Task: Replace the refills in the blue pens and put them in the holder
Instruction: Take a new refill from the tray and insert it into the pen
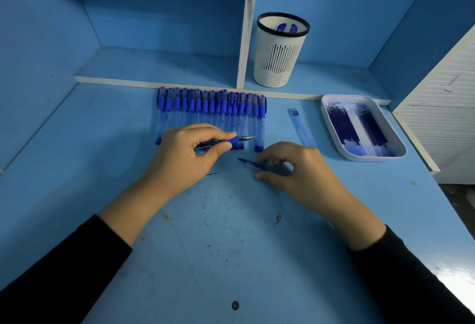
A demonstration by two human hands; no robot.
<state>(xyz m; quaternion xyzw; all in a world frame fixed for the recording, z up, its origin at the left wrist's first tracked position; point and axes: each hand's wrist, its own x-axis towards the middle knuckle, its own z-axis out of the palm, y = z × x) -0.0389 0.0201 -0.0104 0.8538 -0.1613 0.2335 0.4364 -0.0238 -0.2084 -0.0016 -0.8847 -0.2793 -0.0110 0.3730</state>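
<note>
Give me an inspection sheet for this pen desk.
Surface: blue desk, scuffed, brown specks.
Job's things: row of pens along the ledge; holder on the shelf, two pens inside; tray of refills right; three loose refills left of it.
Clutter: dark round spot near the front edge.
Hands: left hand grips a pen, tip pointing right; right hand pinches a slim blue piece.
Cables: nothing seen.
Surroundings: blue shelf unit, white slatted panel right.
</note>
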